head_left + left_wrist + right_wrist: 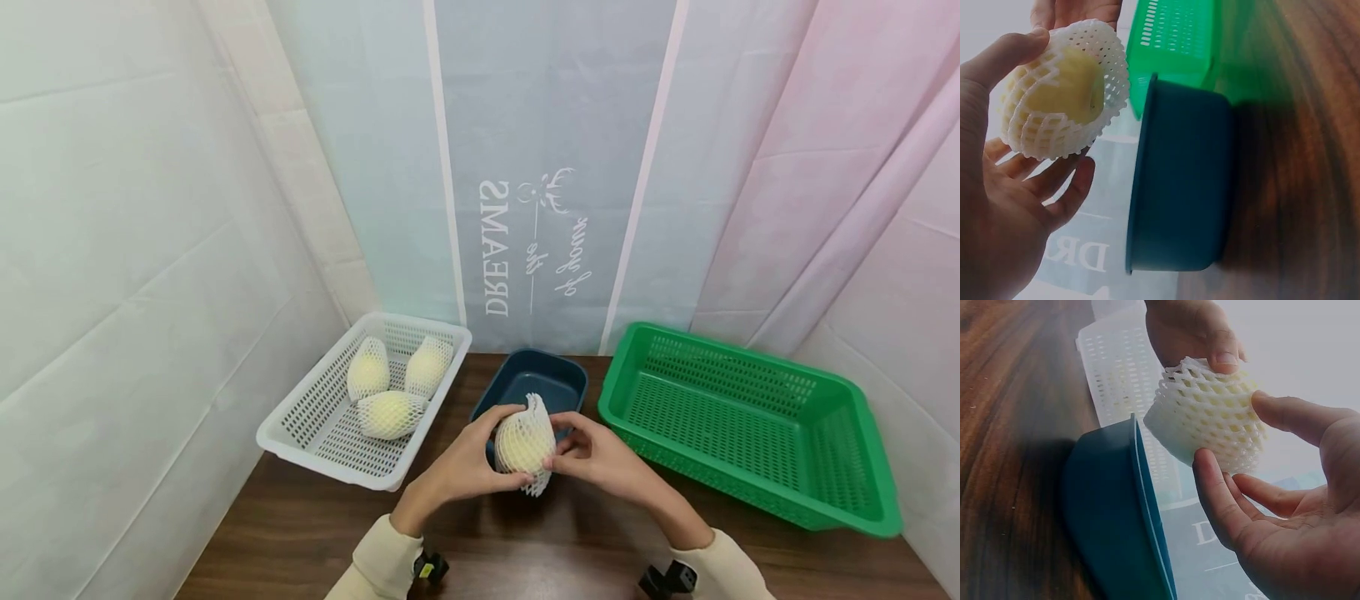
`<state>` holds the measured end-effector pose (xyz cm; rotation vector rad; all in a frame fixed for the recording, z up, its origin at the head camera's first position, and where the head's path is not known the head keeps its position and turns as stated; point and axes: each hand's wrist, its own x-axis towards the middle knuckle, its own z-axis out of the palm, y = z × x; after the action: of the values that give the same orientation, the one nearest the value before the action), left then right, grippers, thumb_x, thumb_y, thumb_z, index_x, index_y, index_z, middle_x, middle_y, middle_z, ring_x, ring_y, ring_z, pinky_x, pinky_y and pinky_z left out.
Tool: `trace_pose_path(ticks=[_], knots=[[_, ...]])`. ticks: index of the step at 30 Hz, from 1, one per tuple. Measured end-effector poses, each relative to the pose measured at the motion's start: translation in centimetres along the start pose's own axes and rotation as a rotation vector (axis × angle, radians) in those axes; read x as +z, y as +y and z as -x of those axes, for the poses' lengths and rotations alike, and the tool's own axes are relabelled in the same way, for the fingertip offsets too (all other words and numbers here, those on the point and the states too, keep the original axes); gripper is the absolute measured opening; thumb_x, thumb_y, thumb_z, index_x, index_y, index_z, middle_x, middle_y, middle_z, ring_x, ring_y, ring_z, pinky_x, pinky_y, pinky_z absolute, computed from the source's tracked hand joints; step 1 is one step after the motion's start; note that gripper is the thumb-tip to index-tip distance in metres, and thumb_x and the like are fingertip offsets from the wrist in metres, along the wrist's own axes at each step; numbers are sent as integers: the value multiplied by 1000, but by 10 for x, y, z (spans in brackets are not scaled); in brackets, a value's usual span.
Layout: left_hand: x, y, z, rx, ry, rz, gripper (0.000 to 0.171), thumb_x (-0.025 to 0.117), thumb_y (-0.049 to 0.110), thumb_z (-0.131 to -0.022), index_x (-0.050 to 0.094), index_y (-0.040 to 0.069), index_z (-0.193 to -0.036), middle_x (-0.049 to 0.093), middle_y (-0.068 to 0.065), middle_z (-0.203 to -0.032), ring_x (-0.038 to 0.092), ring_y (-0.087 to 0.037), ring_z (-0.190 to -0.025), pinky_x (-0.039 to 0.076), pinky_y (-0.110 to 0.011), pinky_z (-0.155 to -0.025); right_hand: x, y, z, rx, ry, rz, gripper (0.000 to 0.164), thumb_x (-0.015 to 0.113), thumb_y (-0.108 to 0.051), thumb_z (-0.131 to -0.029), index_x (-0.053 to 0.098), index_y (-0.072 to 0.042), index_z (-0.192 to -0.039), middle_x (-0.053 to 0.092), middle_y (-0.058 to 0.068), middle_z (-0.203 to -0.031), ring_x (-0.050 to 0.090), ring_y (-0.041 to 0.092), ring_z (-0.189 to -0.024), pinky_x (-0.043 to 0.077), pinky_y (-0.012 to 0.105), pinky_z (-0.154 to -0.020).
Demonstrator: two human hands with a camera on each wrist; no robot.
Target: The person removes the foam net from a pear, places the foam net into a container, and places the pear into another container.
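Observation:
A round yellow fruit [1075, 84] sits in a white foam net sleeve [1204, 415], held up over the near side of a dark blue basin [534, 375]. My left hand [468, 462] grips it from the left, thumb on the near side and fingers behind. From the right, my right hand [600, 454] holds the sleeve between thumb and fingertips. Through one end of the sleeve, part of the bare fruit shows in the left wrist view. Its exact kind is unclear.
At the left stands a white slotted basket [281, 446] with three netted fruits, one of them the nearest netted fruit [392, 414]. A green slotted basket [720, 417] stands at the right. All rest on a brown wooden table [300, 533], with a printed curtain [555, 108] behind.

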<state>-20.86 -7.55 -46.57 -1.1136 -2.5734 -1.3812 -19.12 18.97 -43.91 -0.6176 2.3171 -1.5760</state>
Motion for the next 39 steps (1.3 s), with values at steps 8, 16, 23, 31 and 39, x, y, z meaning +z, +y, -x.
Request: trace_pose_path(ticks=[8, 16, 23, 31, 39], knots=[[11, -2, 8, 30, 3, 23, 88, 91, 30, -85, 43, 17, -158, 56, -2, -151, 60, -16, -126, 55, -35, -105, 3, 7, 9, -9, -30, -5, 66, 78, -24, -99, 47, 3, -151, 68, 15, -111, 69, 22, -98, 61, 31, -81], [19, -3, 17, 79, 0, 44, 87, 94, 25, -83, 45, 23, -155, 59, 0, -146, 61, -15, -126, 55, -35, -106, 7, 13, 16, -12, -67, 2, 62, 80, -24, -98, 49, 2, -145, 68, 15, -105, 71, 21, -92, 62, 32, -80], [27, -6, 24, 85, -25, 67, 87, 94, 26, -84, 43, 25, -154, 57, 2, -146, 60, -14, -127, 54, -34, -107, 9, 20, 21, -41, -99, 7, 63, 81, -22, -97, 48, 1, -145, 69, 16, -102, 72, 19, -89, 62, 32, -78], [36, -9, 30, 88, -62, 84, 86, 93, 25, -84, 43, 25, -154, 56, 1, -147, 59, -13, -129, 53, -33, -108, 13, 30, 28, -48, -119, -31, 69, 81, -20, -97, 43, 1, -151, 70, 15, -101, 71, 17, -87, 62, 31, -76], [39, -7, 32, 115, -82, 24, 87, 95, 27, -82, 43, 21, -151, 54, 0, -146, 57, -13, -131, 52, -33, -109, 16, 36, 34, -53, -124, -45, 66, 81, -17, -96, 44, 1, -148, 68, 17, -101, 73, 18, -85, 62, 31, -73]])
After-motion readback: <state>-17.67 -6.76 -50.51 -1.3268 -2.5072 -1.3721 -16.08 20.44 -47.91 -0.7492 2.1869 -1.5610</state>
